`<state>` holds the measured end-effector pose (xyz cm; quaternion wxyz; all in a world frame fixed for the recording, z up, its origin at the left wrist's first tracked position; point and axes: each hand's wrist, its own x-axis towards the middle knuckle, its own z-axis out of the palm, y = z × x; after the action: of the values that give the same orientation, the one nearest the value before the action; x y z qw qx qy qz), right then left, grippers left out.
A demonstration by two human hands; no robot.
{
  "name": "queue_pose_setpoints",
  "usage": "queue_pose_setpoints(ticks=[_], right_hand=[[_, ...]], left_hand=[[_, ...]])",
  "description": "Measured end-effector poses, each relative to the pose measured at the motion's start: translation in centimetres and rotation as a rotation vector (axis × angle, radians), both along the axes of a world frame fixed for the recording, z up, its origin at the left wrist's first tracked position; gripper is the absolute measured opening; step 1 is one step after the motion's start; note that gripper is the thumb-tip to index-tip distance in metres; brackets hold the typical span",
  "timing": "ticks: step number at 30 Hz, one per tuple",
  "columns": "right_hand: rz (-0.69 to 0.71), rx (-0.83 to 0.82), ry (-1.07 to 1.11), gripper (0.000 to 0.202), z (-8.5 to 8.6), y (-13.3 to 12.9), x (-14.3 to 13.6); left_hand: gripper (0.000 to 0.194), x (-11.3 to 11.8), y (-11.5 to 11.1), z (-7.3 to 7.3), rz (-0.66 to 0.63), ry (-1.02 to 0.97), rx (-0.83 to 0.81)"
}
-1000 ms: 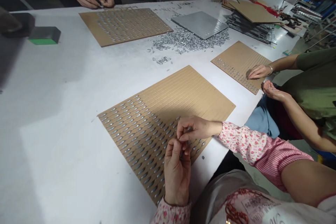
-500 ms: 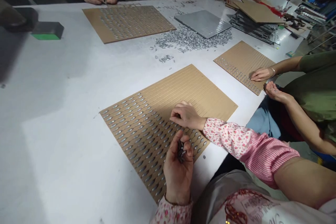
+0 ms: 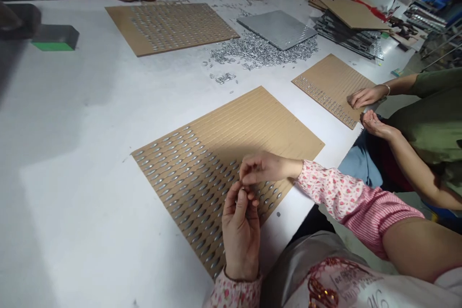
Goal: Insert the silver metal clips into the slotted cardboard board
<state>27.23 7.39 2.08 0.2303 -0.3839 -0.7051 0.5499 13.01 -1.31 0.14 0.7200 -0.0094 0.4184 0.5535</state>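
"Now, what differs?"
"Right hand, back from the board, meets left hand; laying presumably pauses. Fingers curled, grip indeterminable."
"Silver pieces?"
"Rowed on the board, beside the tabletop's near edge."

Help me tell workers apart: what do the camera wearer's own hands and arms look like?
Both the left hand and right hand are gloveless. The right sleeve is pale with a small pink-red print and meets a pink striped section further up; above that, the arm is bare. The left cuff has a similar print.
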Motion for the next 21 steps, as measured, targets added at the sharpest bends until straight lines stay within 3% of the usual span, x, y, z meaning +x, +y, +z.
queue_pose_setpoints(ticks=[2,4,9,13,16,21], right_hand=[[0.075,-0.059,0.029,0.02,0.9,-0.9,0.3],[0.062,-0.146,0.05,0.02,1.1,-1.4,0.3],[0.046,-0.213,0.068,0.018,-0.4,-1.0,0.4],[-0.108,-0.068,-0.041,0.017,-1.5,0.7,0.8],[-0.229,0.185,-0.283,0.014,-2.2,2.4,1.1],[-0.225,0.397,-0.552,0.018,-3.4,3.5,0.9]], left_hand=[[0.019,0.0,0.0,-0.1,-0.013,0.018,0.005],[0.015,0.0,-0.1,-0.3,-0.023,0.039,0.008],[0.009,0.1,-0.1,-0.4,-0.016,0.077,-0.009],[0.019,0.0,-0.1,0.0,-0.001,0.05,-0.004],[0.026,-0.1,0.0,0.1,-0.072,0.005,-0.057],[0.018,-0.1,0.2,0.1,-0.142,-0.076,-0.122]])
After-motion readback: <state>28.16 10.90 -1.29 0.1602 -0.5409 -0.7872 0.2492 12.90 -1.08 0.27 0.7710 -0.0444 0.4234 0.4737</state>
